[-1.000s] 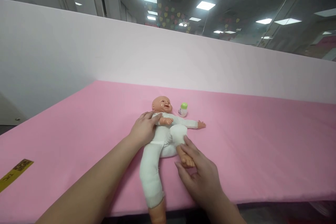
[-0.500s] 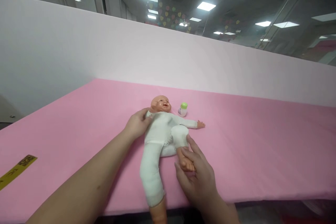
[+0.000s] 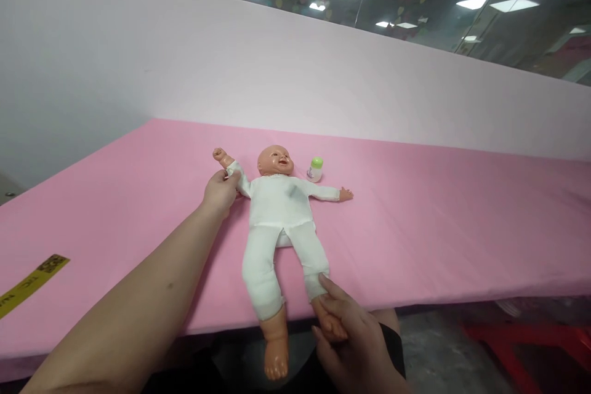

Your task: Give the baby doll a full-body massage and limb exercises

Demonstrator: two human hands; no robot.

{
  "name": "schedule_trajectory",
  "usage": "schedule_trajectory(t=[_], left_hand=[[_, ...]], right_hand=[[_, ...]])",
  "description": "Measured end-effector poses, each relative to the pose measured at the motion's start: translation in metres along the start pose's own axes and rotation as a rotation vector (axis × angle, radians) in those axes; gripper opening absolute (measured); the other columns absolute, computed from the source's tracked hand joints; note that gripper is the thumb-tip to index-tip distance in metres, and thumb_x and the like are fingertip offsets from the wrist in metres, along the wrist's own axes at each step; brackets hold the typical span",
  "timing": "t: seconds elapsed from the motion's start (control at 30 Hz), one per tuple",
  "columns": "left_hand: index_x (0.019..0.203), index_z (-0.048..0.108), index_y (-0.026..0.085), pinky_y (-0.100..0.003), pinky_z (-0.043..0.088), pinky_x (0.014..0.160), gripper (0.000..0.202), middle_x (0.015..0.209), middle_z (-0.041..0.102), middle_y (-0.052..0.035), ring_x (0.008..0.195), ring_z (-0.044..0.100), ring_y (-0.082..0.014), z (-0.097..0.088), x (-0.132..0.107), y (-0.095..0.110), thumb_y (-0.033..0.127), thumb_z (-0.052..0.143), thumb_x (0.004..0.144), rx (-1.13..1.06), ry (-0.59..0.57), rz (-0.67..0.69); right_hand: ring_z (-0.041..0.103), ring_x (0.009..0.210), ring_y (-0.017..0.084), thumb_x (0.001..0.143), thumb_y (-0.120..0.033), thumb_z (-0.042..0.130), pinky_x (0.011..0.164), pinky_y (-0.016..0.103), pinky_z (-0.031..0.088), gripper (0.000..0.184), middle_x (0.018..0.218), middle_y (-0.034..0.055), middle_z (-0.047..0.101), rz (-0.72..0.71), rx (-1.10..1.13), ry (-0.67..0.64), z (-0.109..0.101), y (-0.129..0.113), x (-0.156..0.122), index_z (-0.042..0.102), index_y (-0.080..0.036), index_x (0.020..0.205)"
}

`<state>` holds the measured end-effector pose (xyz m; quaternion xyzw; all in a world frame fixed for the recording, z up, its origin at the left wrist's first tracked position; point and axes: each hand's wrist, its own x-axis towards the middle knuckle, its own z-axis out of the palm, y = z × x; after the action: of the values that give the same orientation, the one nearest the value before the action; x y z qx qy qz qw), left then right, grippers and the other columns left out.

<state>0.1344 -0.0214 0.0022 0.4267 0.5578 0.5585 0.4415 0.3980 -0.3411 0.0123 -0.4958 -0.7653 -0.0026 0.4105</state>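
Two bare hands on one doll (image 3: 281, 200). It lies on its back on a pink cover (image 3: 438, 221), head away from the person, legs toward the near edge, arms spread to both sides. White suit over trunk and limbs; head, hands and feet bare.

Left hand (image 3: 221, 191): closed on the sleeve of the doll's arm at the left of view, thumb and fingers near the cuff; the doll's fist pokes out beyond. Right hand (image 3: 348, 326): gripping the lower leg at the right of view, fingers over the shin, thumb below the foot. The doll's other foot hangs past the near edge.

Small bottle (image 3: 315, 170), green cap, clear body, upright just right of the doll's head, apart from both hands. Yellow strip (image 3: 32, 286) with a dark printed square, flat on the cover at far left. White panel (image 3: 323, 74) along the back, glass above it reflecting ceiling lights. Lower right, below the cover's edge: a red object (image 3: 530, 338), kind unclear.
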Motion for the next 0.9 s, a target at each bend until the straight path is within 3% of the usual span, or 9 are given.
schedule_trajectory(t=[0.27, 0.43, 0.53, 0.7, 0.9], left_hand=[[0.117, 0.067, 0.025, -0.034, 0.051, 0.071, 0.035, 0.093, 0.073, -0.0045, 0.08, 0.066, -0.0227, 0.006, -0.033, 0.018, 0.051, 0.06, 0.095, 0.479, -0.069, 0.356], [0.139, 0.065, 0.031, -0.043, 0.05, 0.101, 0.046, 0.131, 0.069, -0.0074, 0.119, 0.063, -0.0305, 0.02, -0.056, 0.028, 0.035, 0.06, 0.093, 0.847, -0.229, 0.67], [0.147, 0.061, 0.029, -0.047, 0.044, 0.113, 0.053, 0.144, 0.062, -0.0095, 0.134, 0.055, -0.0331, 0.027, -0.065, 0.027, 0.028, 0.056, 0.094, 0.973, -0.271, 0.723], [0.149, 0.058, 0.027, -0.051, 0.043, 0.114, 0.055, 0.145, 0.061, -0.0123, 0.136, 0.053, -0.0361, 0.028, -0.067, 0.024, 0.029, 0.056, 0.095, 0.986, -0.287, 0.754], [0.146, 0.061, 0.031, -0.052, 0.044, 0.112, 0.053, 0.145, 0.061, -0.0112, 0.135, 0.055, -0.0355, 0.028, -0.068, 0.025, 0.032, 0.06, 0.093, 0.884, -0.281, 0.684]], right_hand=[[0.077, 0.11, 0.025, 0.089, -0.016, 0.064, 0.09, 0.031, 0.067, 0.031, 0.125, 0.0152, 0.075, -0.049, -0.038, 0.093, -0.002, 0.003, 0.016, 0.064, -0.019, 0.12], [0.078, 0.108, 0.026, 0.088, -0.018, 0.069, 0.09, 0.032, 0.067, 0.033, 0.124, 0.0146, 0.076, -0.115, -0.038, 0.172, -0.009, 0.007, 0.052, 0.065, -0.019, 0.121], [0.077, 0.109, 0.025, 0.088, -0.02, 0.07, 0.091, 0.032, 0.067, 0.031, 0.124, 0.014, 0.076, -0.124, -0.051, 0.195, -0.002, 0.016, 0.079, 0.066, -0.019, 0.119], [0.075, 0.114, 0.026, 0.087, -0.021, 0.067, 0.094, 0.036, 0.066, 0.027, 0.123, 0.0103, 0.077, -0.049, -0.005, 0.192, 0.024, 0.035, 0.115, 0.067, -0.023, 0.114], [0.075, 0.114, 0.028, 0.087, -0.028, 0.068, 0.097, 0.041, 0.065, 0.028, 0.131, 0.0109, 0.073, 0.095, 0.019, 0.111, 0.037, 0.047, 0.123, 0.07, -0.021, 0.114]])
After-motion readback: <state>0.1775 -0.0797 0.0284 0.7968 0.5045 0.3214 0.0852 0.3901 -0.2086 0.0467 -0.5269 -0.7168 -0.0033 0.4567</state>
